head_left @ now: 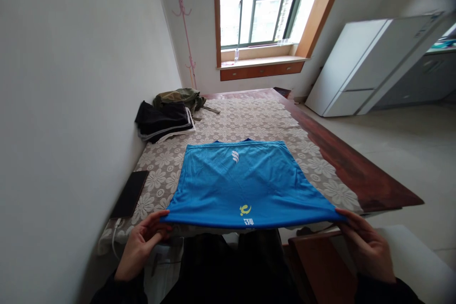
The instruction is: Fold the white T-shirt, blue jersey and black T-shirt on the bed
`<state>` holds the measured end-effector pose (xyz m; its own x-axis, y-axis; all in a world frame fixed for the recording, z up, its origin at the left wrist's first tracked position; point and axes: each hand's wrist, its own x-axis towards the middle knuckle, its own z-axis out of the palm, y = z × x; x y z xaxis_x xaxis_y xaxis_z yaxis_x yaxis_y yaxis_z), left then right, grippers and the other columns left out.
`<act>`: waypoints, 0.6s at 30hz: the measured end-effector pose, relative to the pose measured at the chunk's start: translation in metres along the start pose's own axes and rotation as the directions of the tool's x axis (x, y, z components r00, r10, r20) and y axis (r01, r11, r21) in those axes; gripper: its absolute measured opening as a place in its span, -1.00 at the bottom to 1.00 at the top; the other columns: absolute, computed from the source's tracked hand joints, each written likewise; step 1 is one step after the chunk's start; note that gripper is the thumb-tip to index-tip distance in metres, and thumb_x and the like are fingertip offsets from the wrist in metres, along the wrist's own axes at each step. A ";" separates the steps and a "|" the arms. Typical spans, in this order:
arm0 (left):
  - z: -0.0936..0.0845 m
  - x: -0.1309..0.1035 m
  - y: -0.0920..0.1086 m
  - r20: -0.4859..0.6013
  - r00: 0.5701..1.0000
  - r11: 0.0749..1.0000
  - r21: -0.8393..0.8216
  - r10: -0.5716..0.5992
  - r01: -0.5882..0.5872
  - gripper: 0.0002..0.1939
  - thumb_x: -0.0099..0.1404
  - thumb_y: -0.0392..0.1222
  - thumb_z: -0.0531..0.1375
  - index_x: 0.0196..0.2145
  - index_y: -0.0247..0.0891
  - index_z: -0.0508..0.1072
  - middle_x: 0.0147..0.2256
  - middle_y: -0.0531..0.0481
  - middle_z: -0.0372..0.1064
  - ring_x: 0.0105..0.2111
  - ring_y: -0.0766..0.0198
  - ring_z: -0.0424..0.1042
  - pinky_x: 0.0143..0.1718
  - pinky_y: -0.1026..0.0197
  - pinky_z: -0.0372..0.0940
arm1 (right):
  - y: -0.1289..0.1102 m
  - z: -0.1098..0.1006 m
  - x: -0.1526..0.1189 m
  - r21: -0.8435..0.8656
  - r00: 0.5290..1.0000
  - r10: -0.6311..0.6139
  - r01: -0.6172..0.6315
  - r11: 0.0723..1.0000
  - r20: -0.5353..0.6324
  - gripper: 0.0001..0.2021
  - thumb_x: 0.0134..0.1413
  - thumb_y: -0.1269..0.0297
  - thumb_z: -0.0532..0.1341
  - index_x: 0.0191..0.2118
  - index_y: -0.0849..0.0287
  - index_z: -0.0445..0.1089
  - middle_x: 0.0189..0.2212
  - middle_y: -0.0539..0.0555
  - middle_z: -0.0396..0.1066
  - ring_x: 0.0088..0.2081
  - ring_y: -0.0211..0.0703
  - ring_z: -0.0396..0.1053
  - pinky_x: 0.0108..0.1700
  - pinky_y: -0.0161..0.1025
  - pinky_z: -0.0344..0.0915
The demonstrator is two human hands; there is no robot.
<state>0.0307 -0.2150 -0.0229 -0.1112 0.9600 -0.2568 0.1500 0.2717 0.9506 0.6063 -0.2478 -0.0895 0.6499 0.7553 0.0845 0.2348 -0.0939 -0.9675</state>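
A blue shirt [228, 180] lies spread in a folded, roughly four-sided shape on the lace tablecloth [245, 118]. It bears a white mark near its far edge and a yellow and white print near its close edge. My left hand [144, 242] pinches the shirt's near left corner between thumb and fingers. At the near right corner, my right hand [366, 242] grips the cloth the same way. The near edge is drawn fairly straight between both hands, at the table's front edge.
Dark folded clothes [164, 121] and a green backpack [181, 99] sit at the table's far left. A black tablet-like device [130, 194] with a white cable [114, 237] lies at the left edge. Beyond stand a pink coat rack [185, 28] and a white refrigerator [359, 61].
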 end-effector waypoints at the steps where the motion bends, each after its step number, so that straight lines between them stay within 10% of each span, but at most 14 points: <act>1: 0.001 0.001 0.001 -0.013 1.000 1.000 0.013 0.015 -0.015 -0.40 0.00 0.10 0.46 -0.03 -0.20 0.57 -0.22 -0.10 0.62 -0.17 -0.01 0.61 -0.16 0.10 0.55 | 0.001 -0.001 0.002 0.002 1.000 -0.005 0.005 1.000 0.027 -0.48 -0.20 -0.12 0.43 -0.15 0.14 0.59 -0.25 0.09 0.64 -0.11 0.16 0.58 -0.13 -0.19 0.54; 11: 0.002 0.006 0.015 -0.192 0.921 0.917 0.287 0.339 -0.278 -0.66 0.14 0.17 0.36 -0.28 -0.12 0.64 -0.30 -0.02 0.58 -0.34 0.09 0.58 -0.26 0.12 0.51 | 0.010 -0.007 0.007 -0.130 0.978 -0.190 0.178 0.975 -0.088 -0.66 0.01 -0.08 0.40 -0.21 0.06 0.61 -0.36 0.02 0.59 -0.25 0.06 0.54 -0.15 -0.12 0.47; 15: -0.002 -0.006 0.020 -0.213 0.774 0.777 0.395 0.596 -0.489 -0.75 0.23 0.11 0.32 -0.41 -0.10 0.61 -0.11 -0.06 0.54 -0.03 -0.01 0.54 0.05 0.03 0.43 | -0.016 0.003 -0.006 0.078 0.907 -0.396 0.409 0.909 -0.143 -0.81 0.04 0.04 0.41 -0.34 0.02 0.56 -0.20 0.05 0.53 -0.14 0.05 0.49 0.09 0.06 0.40; 18: 0.001 -0.014 0.032 -0.207 0.788 0.803 0.313 0.579 -0.508 -0.74 0.32 0.11 0.25 -0.34 -0.08 0.58 -0.11 -0.05 0.59 0.09 -0.06 0.50 0.19 -0.08 0.34 | -0.039 0.011 -0.009 0.258 0.885 -0.428 0.463 0.848 -0.182 -0.90 0.09 0.13 0.39 -0.35 -0.01 0.53 -0.19 0.04 0.51 -0.11 0.07 0.50 0.14 0.17 0.39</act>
<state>0.0376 -0.2200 0.0109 -0.2044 0.9002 0.3845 0.4846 -0.2482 0.8387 0.5828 -0.2440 -0.0551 0.6060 0.5909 0.5326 0.3138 0.4377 -0.8426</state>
